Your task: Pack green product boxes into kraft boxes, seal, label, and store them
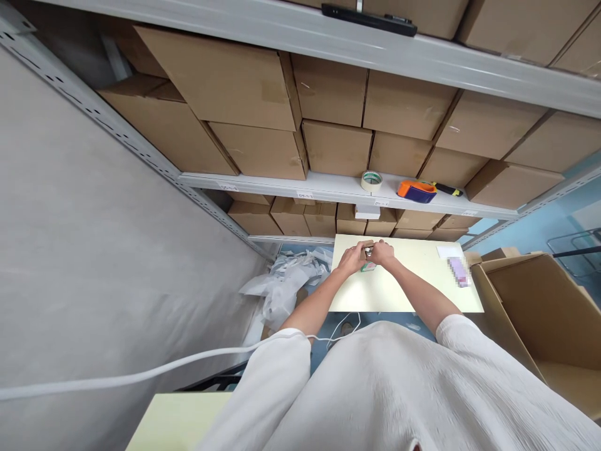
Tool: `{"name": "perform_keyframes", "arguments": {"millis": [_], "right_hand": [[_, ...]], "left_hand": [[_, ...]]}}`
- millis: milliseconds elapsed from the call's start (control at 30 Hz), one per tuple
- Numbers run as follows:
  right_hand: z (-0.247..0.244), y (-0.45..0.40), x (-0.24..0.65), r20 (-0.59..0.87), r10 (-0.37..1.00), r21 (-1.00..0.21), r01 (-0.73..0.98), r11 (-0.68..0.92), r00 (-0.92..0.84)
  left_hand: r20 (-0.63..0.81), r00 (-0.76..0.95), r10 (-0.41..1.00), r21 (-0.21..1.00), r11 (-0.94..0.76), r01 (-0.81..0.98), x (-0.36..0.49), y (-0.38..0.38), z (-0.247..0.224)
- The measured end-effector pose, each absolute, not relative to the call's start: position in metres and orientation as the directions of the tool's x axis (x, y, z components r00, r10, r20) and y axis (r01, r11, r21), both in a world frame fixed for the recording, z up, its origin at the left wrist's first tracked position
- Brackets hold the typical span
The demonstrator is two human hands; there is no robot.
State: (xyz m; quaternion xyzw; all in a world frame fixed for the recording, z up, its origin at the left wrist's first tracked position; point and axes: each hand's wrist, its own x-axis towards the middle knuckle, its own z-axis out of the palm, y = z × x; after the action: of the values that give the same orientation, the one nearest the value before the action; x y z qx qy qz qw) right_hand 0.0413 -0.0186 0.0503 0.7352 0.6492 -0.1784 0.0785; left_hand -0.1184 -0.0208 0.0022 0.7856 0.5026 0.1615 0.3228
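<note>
Over the pale yellow table [422, 294], both hands meet around a small brown cardboard box [364, 252]. My left hand [351, 260] is wrapped round its left side. My right hand [382, 252] is closed at the right side of the box, its fingertips at a small shiny thing too small to name. A small green and white item [369, 267] lies just below the hands on the near side. The inside of the box is mostly hidden by my fingers.
A pixelated pink item [459, 272] and a white paper [448, 252] lie on the table's right. Shelves ahead hold cardboard boxes, a tape roll [371, 181] and an orange-blue tape dispenser [417, 191]. A large open carton [539, 307] stands right; plastic wrap [286, 288] lies left. A white cable crosses below.
</note>
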Motion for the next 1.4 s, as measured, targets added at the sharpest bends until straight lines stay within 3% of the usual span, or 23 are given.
{"name": "perform_keyframes", "arguments": {"millis": [233,733,967,1400], "right_hand": [[0.073,-0.034,0.040,-0.282,0.955,-0.108,0.986,-0.124,0.090],[0.083,-0.042,0.056,0.055,0.998,-0.280,0.959,0.027,-0.012],[0.072,-0.041,0.073,0.256,0.966,-0.394,0.908,0.140,-0.038],[0.083,-0.048,0.097,0.506,0.850,-0.407,0.828,0.384,-0.146]], "left_hand": [[0.006,0.453,0.891,0.684,-0.334,0.649,-0.118,-0.021,0.000],[0.020,0.425,0.905,0.569,-0.360,0.740,-0.114,-0.005,0.017],[0.011,0.413,0.911,0.579,-0.342,0.740,-0.114,-0.003,0.026],[-0.069,0.431,0.900,0.586,-0.313,0.747,-0.102,-0.009,0.034]]}}
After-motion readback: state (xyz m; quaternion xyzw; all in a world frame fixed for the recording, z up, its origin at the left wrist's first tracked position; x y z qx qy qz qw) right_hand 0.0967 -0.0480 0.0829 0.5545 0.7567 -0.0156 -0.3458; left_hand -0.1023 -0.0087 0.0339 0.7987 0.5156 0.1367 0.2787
